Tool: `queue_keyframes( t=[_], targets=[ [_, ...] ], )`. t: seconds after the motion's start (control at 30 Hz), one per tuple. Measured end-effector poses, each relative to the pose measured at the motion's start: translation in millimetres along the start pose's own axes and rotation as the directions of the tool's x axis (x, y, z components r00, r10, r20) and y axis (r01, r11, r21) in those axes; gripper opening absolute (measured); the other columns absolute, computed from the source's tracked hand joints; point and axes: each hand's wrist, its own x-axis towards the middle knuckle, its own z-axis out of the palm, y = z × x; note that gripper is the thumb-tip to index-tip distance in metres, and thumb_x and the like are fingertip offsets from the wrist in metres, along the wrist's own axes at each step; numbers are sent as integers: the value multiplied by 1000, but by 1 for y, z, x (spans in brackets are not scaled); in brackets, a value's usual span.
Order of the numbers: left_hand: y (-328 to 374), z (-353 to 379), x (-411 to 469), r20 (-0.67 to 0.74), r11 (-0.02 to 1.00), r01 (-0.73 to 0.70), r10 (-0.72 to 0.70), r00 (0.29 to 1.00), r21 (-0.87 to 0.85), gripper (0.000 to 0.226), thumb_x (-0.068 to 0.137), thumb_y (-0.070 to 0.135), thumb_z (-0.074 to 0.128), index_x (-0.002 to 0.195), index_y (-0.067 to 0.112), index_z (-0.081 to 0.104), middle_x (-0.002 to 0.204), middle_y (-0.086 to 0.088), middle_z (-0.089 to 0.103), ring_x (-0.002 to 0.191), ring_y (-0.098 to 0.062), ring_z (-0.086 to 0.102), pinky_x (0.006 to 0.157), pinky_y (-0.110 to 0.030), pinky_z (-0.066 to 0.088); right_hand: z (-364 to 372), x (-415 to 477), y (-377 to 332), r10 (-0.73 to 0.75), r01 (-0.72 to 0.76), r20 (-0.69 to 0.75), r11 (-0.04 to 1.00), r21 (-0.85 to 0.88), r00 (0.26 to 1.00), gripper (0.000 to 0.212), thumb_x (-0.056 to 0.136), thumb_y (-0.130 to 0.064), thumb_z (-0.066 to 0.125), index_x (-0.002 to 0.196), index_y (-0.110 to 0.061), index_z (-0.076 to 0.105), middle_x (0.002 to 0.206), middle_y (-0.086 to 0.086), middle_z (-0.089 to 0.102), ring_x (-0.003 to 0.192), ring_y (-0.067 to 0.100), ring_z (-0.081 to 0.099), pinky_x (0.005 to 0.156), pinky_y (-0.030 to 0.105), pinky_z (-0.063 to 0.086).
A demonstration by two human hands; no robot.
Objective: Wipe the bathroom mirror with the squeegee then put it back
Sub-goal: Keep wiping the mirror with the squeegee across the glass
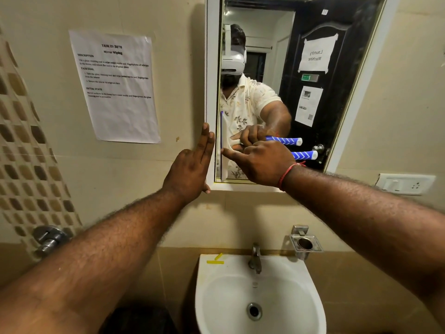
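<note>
The right hand [262,162] grips the squeegee [224,150] by its blue handle, index finger stretched along it, the white blade upright against the mirror [301,92] at its left edge. The left hand [190,165] is open, fingers flat on the mirror's white frame [212,68]. Below sits the sink [260,297].

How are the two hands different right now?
The right hand is curled around the squeegee, pressing it on the mirror; the left hand is flat and holds nothing. The right wrist has a red thread; the left is bare. Both reach up above the sink.
</note>
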Motion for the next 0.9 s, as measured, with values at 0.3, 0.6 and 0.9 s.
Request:
queue_keyframes(
  t=[0.3,0.6,0.9],
  targets=[
    [-2,5,5,-15,998,-45,45,999,-53,180,50,43,112,175,3,-10,182,-17,-30,85,-33,52,84,-46,55,-8,-58,43,-5,4,-21,999,-47,1000,55,104,-33,43,158,-29,52,82,3,77,66,31,70,55,36,50],
    [-1,9,6,-39,989,-71,67,997,-130,181,46,34,115,176,2,-8,183,-19,-25,84,-38,52,81,-48,56,-17,-118,88,77,-68,105,994,-84,992,58,107,-35,38,164,-37,27,82,1,74,66,26,67,59,40,57],
    [-2,9,5,-41,983,-93,88,995,-161,179,44,34,115,176,0,-2,184,-20,-21,83,-39,53,78,-50,57,-20,-164,124,108,-85,146,984,-156,983,62,101,-32,66,160,-34,48,82,3,77,65,30,69,56,35,53]
  ],
)
